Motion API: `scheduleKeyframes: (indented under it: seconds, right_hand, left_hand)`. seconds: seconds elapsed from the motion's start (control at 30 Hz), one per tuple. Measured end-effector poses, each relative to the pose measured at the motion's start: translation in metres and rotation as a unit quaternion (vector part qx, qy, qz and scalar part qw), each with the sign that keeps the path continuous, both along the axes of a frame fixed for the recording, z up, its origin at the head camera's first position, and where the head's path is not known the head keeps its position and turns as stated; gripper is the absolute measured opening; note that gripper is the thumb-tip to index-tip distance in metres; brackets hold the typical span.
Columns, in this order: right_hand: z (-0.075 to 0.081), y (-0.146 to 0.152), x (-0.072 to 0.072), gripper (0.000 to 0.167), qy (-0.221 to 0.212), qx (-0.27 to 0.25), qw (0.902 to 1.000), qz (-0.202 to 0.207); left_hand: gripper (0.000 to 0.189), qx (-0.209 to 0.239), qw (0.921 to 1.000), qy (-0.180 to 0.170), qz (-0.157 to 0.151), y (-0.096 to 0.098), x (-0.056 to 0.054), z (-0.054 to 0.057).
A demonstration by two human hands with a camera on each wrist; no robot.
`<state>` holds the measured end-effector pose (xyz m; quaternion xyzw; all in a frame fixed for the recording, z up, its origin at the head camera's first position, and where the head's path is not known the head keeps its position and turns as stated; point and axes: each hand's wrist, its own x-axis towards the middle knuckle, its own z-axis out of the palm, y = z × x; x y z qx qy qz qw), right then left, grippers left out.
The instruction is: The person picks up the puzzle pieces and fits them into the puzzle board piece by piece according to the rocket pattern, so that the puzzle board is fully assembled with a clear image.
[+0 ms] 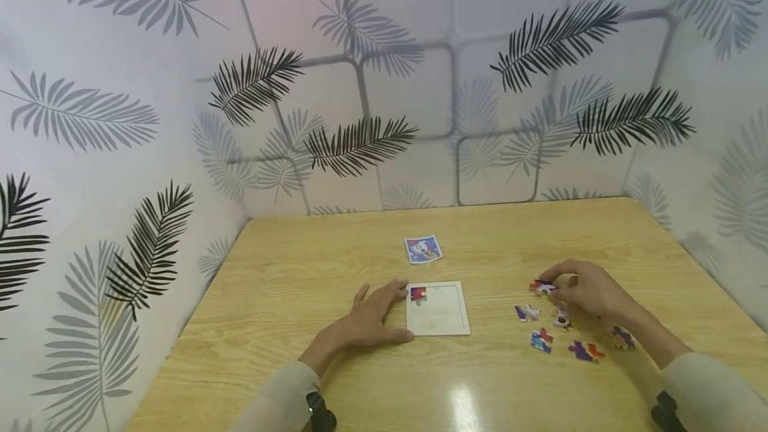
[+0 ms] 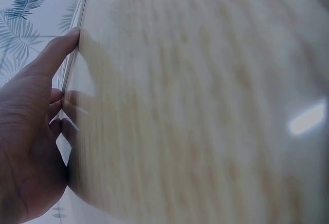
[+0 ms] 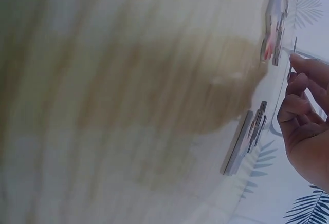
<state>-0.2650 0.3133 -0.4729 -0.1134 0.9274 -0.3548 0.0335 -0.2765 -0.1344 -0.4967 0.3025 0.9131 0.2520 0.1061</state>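
A square white puzzle tray (image 1: 438,317) lies on the table, with a red and purple piece in its upper left corner. My left hand (image 1: 372,320) rests at the tray's left edge, thumb and fingers spread along it. To the right, my right hand (image 1: 591,291) pinches a red and white jigsaw puzzle piece (image 1: 543,287) between thumb and fingers. In the right wrist view that piece (image 3: 292,62) shows as a thin edge at the fingertips. Just below this hand lies a white and dark puzzle piece (image 1: 561,317).
Several loose pieces lie around the right hand, among them a purple and white piece (image 1: 527,313), a blue and red piece (image 1: 542,341) and a purple and orange piece (image 1: 586,351). Behind the tray is a small picture card (image 1: 423,249). A leaf-patterned wall (image 1: 420,105) borders the wooden table (image 1: 300,252).
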Motion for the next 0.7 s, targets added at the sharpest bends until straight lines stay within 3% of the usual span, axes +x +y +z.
scheduleKeyframes:
  seconds: [0.17, 0.47, 0.7]
  right_hand:
    - [0.005, -0.005, 0.001, 0.029, -0.017, -0.026, 0.9995, -0.011]
    - [0.016, -0.023, 0.002, 0.032, -0.014, -0.088, 0.9957, 0.024]
    - [0.020, -0.041, -0.003, 0.030, -0.029, -0.114, 0.9929, 0.020]
  left_hand:
    - [0.099, 0.000, 1.0000, -0.003, 0.000, 0.000, 0.000, 0.000]
    - [0.097, -0.001, 1.0000, -0.007, 0.002, -0.001, 0.001, 0.000]
    - [0.098, -0.002, 1.0000, 0.004, 0.000, -0.002, 0.001, -0.001]
